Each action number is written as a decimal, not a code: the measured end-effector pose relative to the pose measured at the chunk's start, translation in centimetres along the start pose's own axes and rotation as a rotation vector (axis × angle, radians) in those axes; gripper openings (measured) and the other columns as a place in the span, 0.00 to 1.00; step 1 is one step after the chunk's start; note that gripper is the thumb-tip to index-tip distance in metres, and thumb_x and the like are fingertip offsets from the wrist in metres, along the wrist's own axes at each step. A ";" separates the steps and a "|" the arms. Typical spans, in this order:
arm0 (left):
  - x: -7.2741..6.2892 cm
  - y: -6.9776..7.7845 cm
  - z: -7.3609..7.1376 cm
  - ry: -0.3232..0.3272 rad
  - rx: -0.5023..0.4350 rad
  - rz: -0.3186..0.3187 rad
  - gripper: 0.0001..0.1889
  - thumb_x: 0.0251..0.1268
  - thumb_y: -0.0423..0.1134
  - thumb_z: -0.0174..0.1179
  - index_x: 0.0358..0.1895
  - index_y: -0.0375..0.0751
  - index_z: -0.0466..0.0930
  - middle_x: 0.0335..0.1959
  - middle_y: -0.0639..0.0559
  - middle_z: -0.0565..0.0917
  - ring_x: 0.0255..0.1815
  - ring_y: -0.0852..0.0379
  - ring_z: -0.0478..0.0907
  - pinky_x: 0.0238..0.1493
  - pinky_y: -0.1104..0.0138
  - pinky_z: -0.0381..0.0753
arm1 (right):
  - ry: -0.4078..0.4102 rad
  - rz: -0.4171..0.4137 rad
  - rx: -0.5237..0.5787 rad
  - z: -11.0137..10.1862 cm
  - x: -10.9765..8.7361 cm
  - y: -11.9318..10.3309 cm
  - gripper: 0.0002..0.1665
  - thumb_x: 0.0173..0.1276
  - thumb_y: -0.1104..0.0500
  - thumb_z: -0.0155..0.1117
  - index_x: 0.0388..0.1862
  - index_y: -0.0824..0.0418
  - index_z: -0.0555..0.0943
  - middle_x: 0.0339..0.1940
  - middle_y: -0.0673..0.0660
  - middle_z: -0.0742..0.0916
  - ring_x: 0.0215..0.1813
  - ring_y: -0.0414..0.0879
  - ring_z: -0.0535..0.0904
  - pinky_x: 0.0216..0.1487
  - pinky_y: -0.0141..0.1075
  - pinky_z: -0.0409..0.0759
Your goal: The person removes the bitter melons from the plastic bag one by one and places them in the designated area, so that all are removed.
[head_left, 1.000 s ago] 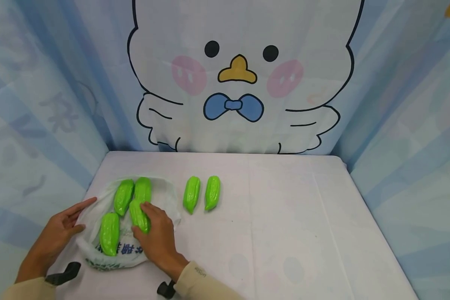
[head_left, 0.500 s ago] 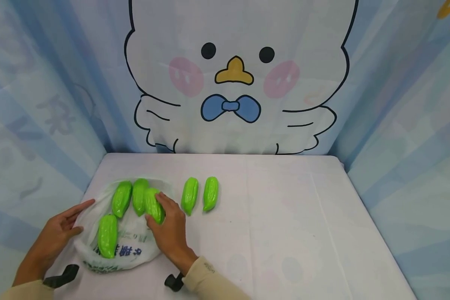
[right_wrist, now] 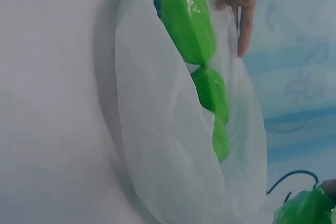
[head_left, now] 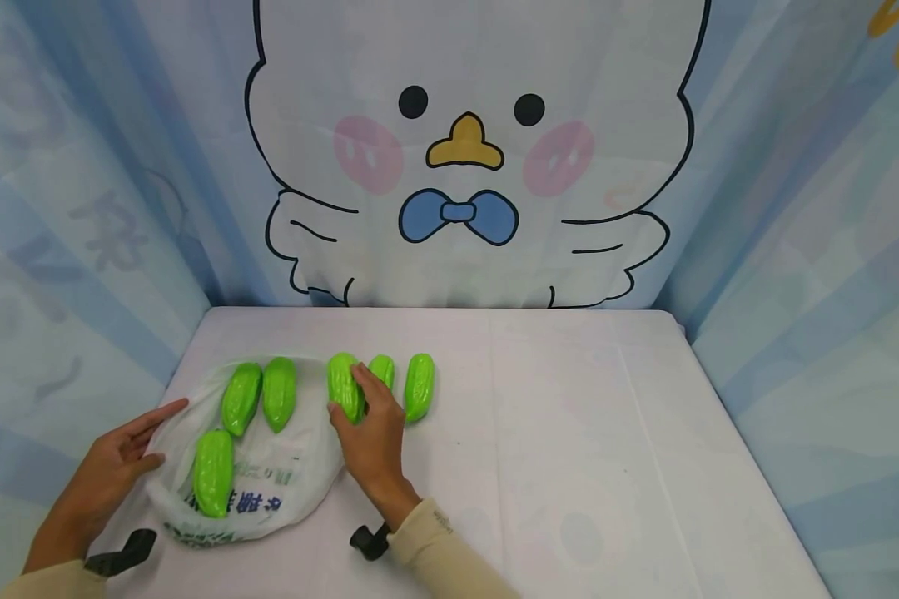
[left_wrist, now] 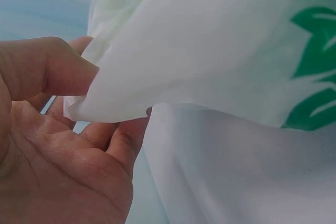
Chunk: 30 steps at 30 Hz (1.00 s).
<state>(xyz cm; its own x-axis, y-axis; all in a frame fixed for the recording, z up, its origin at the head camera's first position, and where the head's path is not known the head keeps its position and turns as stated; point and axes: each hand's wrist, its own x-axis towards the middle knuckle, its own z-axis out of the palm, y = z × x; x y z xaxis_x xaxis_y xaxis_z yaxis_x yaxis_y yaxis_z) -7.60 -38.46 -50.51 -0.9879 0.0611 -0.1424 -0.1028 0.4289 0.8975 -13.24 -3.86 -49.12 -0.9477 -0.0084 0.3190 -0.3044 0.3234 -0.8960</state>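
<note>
My right hand (head_left: 374,441) grips a glossy, ridged green toy vegetable (head_left: 342,387) between thumb and fingers, above the far right rim of a white plastic bag (head_left: 310,474). That held vegetable (right_wrist: 303,212) shows at the lower right corner of the right wrist view. At the bag's left side, my left hand (head_left: 116,466) pinches the rim; its thumb (left_wrist: 68,69) presses the plastic bag (left_wrist: 184,61) in the left wrist view. Three like vegetables lie in the bag: one nearest me (head_left: 213,474), two farther back (head_left: 241,399).
Right of the bag, two more green vegetables lie on the white-covered table (head_left: 569,441): one (head_left: 384,369) partly hidden behind my right hand, the other (head_left: 419,387) in full view. A printed curtain (head_left: 464,274) encloses the table's back and sides. Black wrist mounts (head_left: 127,553) sit by both sleeves.
My right hand has lifted one green vegetable from among those in the bag and carried it right, to the bag's far right rim. The left hand keeps its place at the rim.
</note>
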 end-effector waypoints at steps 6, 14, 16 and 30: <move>0.1 0.0 0.0 -0.006 -0.033 0.004 0.39 0.77 0.25 0.57 0.87 0.44 0.55 0.76 0.78 0.62 0.58 0.93 0.68 0.49 0.82 0.81 | 0.065 0.003 0.009 -1.3 1.0 0.6 0.36 0.68 0.63 0.76 0.74 0.64 0.78 0.74 0.59 0.82 0.78 0.50 0.75 0.77 0.45 0.74; 0.1 0.0 -0.1 -0.014 -0.061 -0.001 0.40 0.77 0.26 0.58 0.87 0.44 0.55 0.76 0.78 0.62 0.59 0.92 0.69 0.49 0.82 0.81 | 0.112 0.030 0.052 -2.7 1.8 1.5 0.36 0.68 0.65 0.75 0.75 0.64 0.77 0.76 0.63 0.80 0.78 0.56 0.75 0.71 0.50 0.78; 0.0 0.0 -0.1 -0.012 -0.046 -0.005 0.39 0.77 0.26 0.58 0.87 0.44 0.54 0.77 0.78 0.62 0.59 0.93 0.69 0.49 0.82 0.81 | 0.123 0.041 0.041 -3.1 2.0 1.7 0.36 0.68 0.65 0.75 0.75 0.64 0.77 0.76 0.63 0.79 0.78 0.55 0.74 0.72 0.49 0.78; 0.1 0.1 0.1 0.007 0.020 -0.030 0.39 0.78 0.28 0.57 0.87 0.45 0.54 0.80 0.73 0.57 0.57 0.97 0.64 0.49 0.84 0.79 | 0.210 0.148 0.033 -6.4 3.2 4.2 0.37 0.71 0.66 0.72 0.77 0.61 0.75 0.80 0.61 0.75 0.81 0.55 0.71 0.74 0.49 0.76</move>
<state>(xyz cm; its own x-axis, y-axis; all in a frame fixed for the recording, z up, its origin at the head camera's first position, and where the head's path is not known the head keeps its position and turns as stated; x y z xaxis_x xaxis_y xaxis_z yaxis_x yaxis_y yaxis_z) -7.70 -38.32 -50.43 -0.9852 0.0412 -0.1662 -0.1304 0.4487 0.8841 -16.95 3.57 -49.90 -0.9428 0.2342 0.2373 -0.1697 0.2756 -0.9462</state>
